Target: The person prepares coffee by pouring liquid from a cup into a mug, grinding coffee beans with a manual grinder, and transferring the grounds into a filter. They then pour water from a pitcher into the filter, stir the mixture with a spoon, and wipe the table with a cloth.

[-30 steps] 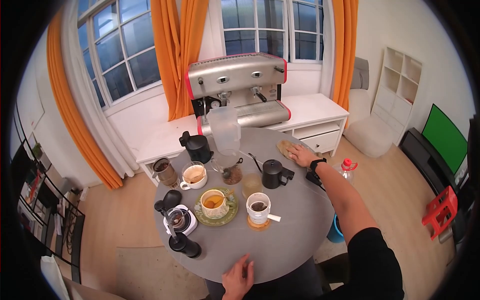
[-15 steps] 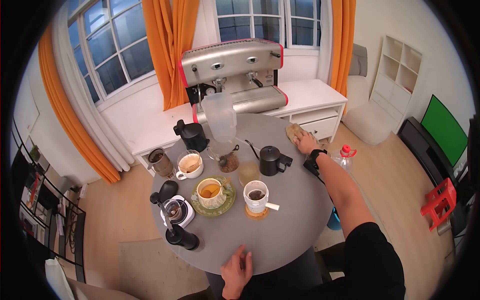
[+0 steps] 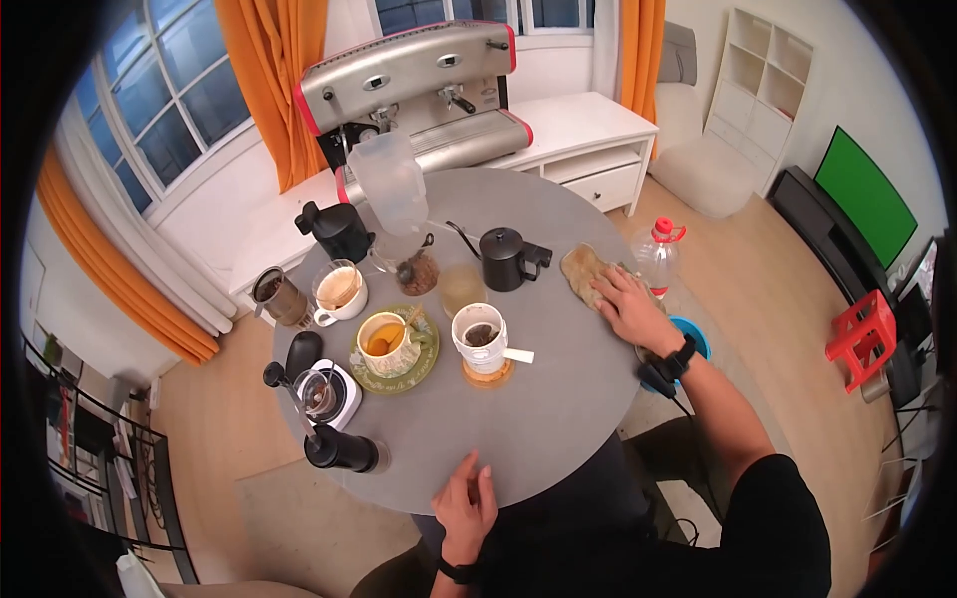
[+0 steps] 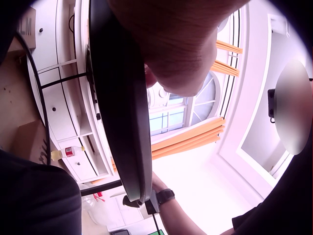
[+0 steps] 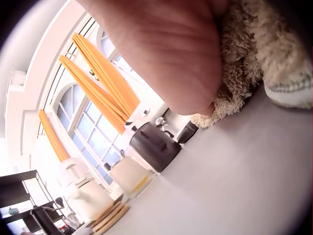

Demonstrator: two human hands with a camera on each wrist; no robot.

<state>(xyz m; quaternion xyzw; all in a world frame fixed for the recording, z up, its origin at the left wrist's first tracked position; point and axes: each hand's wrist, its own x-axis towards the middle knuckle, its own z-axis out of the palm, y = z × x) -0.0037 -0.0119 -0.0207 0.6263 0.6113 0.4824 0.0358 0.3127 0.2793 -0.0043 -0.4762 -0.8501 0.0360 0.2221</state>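
At the right side of the round grey table (image 3: 558,399), the right hand (image 3: 638,314) lies flat with extended fingers on a tan fluffy cloth (image 3: 581,271). In the right wrist view the palm (image 5: 166,54) presses against the cloth (image 5: 239,63), which bunches up beside it on the tabletop. The left hand (image 3: 466,508) rests at the table's front edge, holding nothing, its fingers loosely bent. In the left wrist view that hand (image 4: 181,44) shows above the dark table edge (image 4: 122,112).
A black kettle (image 3: 506,261), white dripper cup (image 3: 480,339), yellow-filled cup (image 3: 387,344) on a green saucer, black grinder (image 3: 339,450) and white scale (image 3: 337,397) stand on the table. Beyond the right edge are a blue bucket (image 3: 695,337) and a plastic bottle (image 3: 658,257).
The right hand and the cloth have moved nearer along the table's right side. The left hand stays at the front edge. The head view has shifted downward and right.
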